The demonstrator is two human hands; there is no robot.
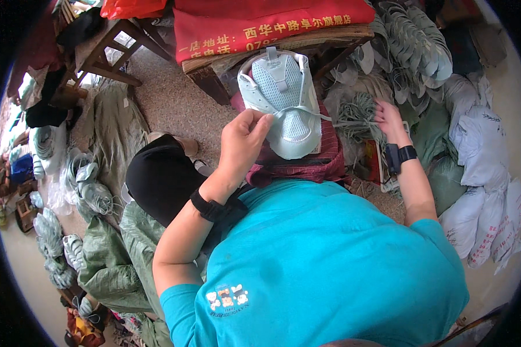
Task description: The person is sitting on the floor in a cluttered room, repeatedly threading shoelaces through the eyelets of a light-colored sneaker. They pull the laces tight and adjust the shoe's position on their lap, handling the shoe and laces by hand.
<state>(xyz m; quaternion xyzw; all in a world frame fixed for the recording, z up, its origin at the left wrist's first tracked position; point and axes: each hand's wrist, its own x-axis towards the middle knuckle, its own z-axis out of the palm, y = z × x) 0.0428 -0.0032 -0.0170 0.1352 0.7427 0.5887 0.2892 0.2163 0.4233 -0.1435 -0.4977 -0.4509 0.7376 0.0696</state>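
A pale blue shoe upper (283,87) with mesh panels lies in front of me, its toe towards my body. My left hand (246,136) is closed at its left side, thumb and finger pinching a light blue shoelace (298,109) that crosses the upper. Over to the right, the lace stretches towards my right hand (389,118), which is closed with its fingertips on the lace end. Just beside those fingers hangs a bundle of grey-green laces (356,109). The shoe upper rests over a dark red cloth (298,168) on my lap.
A wooden bench (208,81) with a red printed cover (272,26) stands ahead. Stacked shoe uppers (417,43) hang at the far right. White sacks (483,144) line the right side; green sacks (107,260) and more uppers lie left. A wooden stool (107,49) is at far left.
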